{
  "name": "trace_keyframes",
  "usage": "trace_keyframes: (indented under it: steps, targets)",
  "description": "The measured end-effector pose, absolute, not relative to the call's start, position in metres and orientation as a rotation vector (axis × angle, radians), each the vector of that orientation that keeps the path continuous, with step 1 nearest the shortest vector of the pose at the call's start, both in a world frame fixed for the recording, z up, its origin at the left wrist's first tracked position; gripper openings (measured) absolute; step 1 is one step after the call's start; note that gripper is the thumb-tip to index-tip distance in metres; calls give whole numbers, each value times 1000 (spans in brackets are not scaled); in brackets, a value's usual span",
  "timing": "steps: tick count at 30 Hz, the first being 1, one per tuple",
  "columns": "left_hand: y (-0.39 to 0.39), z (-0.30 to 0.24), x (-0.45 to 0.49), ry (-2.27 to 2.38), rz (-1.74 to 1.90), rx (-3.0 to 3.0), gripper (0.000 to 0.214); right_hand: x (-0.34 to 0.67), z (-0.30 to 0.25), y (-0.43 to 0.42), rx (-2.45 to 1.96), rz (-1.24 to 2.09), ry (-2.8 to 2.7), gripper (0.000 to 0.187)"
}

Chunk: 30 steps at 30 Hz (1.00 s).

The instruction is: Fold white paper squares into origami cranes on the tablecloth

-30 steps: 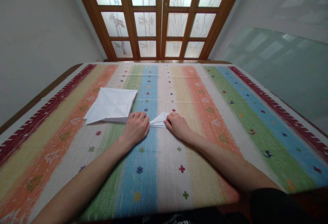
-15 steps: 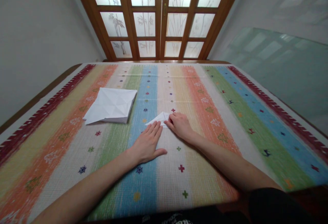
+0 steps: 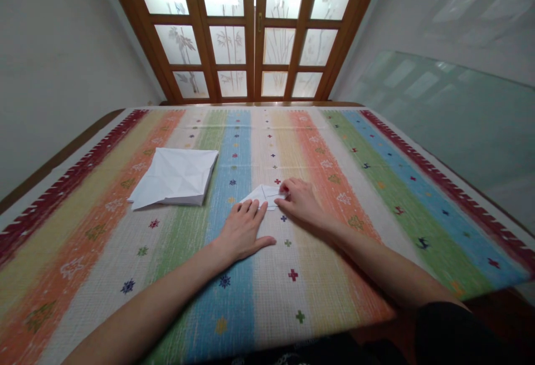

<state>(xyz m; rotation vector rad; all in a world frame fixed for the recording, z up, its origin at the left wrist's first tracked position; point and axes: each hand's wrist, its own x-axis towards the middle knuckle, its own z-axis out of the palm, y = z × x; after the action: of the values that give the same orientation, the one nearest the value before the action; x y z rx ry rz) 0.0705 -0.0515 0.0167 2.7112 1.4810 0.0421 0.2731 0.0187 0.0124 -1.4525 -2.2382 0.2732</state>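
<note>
A small piece of folded white paper (image 3: 259, 193) lies on the striped tablecloth (image 3: 267, 298) in front of me, its left part tapering and crease lines showing on top. My left hand (image 3: 241, 231) rests on its near left edge, fingertips flat on the paper and thumb stretched out to the side over the cloth. At the paper's right end, my right hand (image 3: 301, 202) pinches the tip between thumb and bent fingers. The pinched tip is partly hidden by those fingers.
Left of my hands lies a larger white paper sheet (image 3: 178, 174) with crossing creases, its near edge slightly raised. Beyond the table's far edge stand wooden doors (image 3: 254, 42) with frosted panes. A glass panel (image 3: 451, 108) leans by the right wall.
My right hand has shifted right along the paper, now pinching its right end, and more of the paper's right part shows. My left hand stays on the paper. The view has tilted slightly.
</note>
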Motion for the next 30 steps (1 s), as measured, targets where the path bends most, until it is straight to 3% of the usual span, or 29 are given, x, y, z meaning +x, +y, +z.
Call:
trace_keyframes:
  steps: [5,12,18,23,30]
  targets:
    - [-52,19,78,1520,46,2737,87,259,16,49,-1306,340,-2317,35]
    - [-56,16,80,1568,59,2715,86,243,10,60,-1140,473,-2517,18]
    - [-55,6,78,1592,76,2685,85,243,10,61,-1169,680,-2370,36]
    - [-53,1,75,1561,108,2696,82,244,11,56,-1254,676,-2324,22]
    - [-52,12,80,1592,166,2688,77,246,11,37,-1414,592,-2136,23]
